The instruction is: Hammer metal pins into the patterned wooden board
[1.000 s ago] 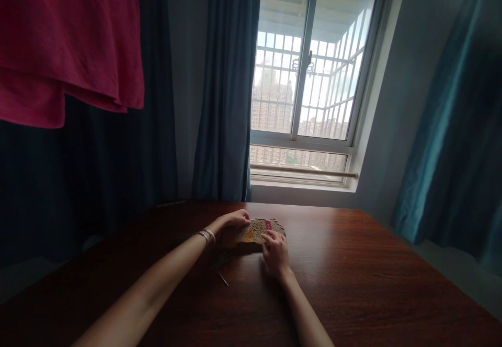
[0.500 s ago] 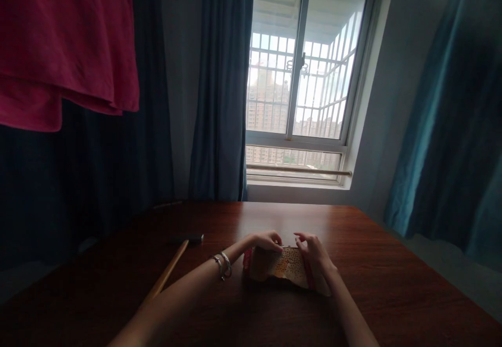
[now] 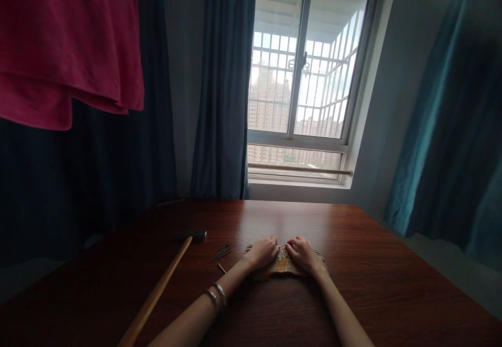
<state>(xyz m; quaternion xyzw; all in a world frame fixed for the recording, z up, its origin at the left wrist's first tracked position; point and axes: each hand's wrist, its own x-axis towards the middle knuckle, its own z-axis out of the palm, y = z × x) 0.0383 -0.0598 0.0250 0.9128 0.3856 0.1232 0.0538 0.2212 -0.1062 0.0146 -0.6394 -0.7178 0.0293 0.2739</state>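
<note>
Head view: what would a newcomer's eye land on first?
The bright barred window at top centre, flanked by blue curtains, stands out in the dim room, and a red cloth hangs at upper left. Below, the left hand and right hand rest side by side on a small patterned piece on the dark table, with a long-handled hammer and some nails to their left.

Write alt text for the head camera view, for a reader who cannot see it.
A person's left hand and right hand rest on a small patterned piece on a wooden table. A hammer and nails lie left of it; a window is behind.
</note>
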